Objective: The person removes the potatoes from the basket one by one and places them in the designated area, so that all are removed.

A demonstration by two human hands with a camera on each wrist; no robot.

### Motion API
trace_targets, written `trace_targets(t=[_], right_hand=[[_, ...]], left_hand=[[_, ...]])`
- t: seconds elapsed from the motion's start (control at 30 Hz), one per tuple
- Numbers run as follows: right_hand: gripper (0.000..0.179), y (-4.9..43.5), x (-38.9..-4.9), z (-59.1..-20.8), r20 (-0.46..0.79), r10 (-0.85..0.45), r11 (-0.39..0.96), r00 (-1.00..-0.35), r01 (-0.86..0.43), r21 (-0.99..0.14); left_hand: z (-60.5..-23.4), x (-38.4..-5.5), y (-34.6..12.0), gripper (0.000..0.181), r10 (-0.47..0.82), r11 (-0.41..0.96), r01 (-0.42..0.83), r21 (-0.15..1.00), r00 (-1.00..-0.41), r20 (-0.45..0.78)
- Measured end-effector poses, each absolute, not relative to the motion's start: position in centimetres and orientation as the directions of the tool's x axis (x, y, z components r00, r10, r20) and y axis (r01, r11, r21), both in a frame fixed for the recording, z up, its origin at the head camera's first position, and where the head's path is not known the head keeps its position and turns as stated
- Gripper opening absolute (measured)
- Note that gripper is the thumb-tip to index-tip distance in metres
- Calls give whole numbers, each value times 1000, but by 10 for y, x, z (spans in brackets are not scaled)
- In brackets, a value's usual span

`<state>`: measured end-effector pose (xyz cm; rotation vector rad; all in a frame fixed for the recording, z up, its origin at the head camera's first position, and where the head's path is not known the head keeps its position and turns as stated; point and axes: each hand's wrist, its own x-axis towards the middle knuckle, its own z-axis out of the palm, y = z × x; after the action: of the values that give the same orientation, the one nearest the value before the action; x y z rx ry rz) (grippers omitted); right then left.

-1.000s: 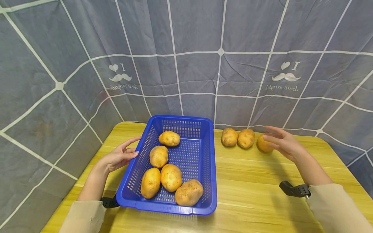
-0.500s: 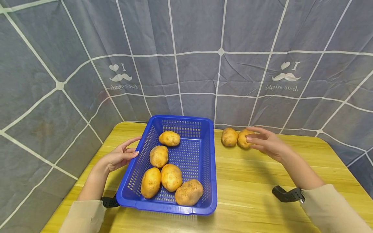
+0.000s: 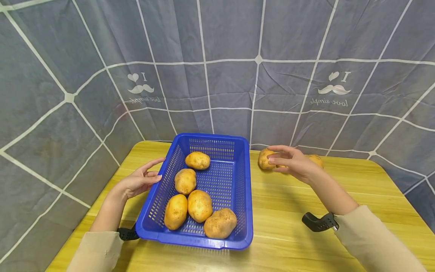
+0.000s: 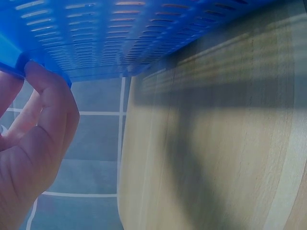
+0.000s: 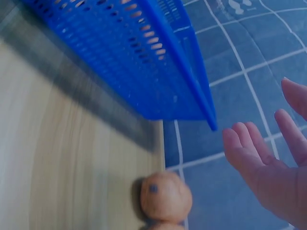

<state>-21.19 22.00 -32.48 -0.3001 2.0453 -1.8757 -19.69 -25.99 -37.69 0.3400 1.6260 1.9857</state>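
Observation:
A blue plastic basket (image 3: 242,241) with perforated sides stands on the table in the head view. Several potatoes (image 3: 199,206) lie inside it, mostly on its left and near side. My left hand (image 3: 141,183) holds the basket's left rim, thumb at its outer edge; in the left wrist view, fingertips (image 4: 36,72) meet the rim from below. On the right, my right hand (image 3: 293,164), fingers spread and holding nothing, hovers over a row of three potatoes. The leftmost potato (image 3: 265,159) shows beyond the fingertips, the right one (image 3: 316,160) behind the wrist; the middle one is mostly hidden.
The wooden table (image 3: 278,234) has rounded far corners and ends against a grey curtain (image 3: 231,87) with white lines. In the right wrist view, a potato (image 5: 165,196) lies near the table's edge, below the basket.
My right hand has swept left along the row, from the rightmost potato to beside the leftmost one, still holding nothing. The left hand and the basket have stayed in place.

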Motion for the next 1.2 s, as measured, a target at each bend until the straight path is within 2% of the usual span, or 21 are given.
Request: trace_targets(t=[0.17,0.37,0.73,0.97,1.2], right_hand=[[43,201,-218,-322,-133,-392,59,-910,119,-991],[53,176,-229,-321,-158,-388,96,-908,130,-987],[50,137,-248,-319,-197,-394,105,-898,169,-980],[55,113,-263,-324,-217,-404,95,-889,195,-976],[53,89,-275,-329,-244,-393,90,-887,227,-970]], left_hand=[[-376,-196,-259,70,557,-125,-250,960,-819,-140],[-378,-196,-261,65,561,-137,-244,960,-818,-128],[-377,-196,-260,66,568,-124,-247,961,-812,-135],[-377,-198,-261,65,570,-106,-232,967,-811,-132],[-375,-197,-261,70,571,-104,-245,964,-809,-144]])
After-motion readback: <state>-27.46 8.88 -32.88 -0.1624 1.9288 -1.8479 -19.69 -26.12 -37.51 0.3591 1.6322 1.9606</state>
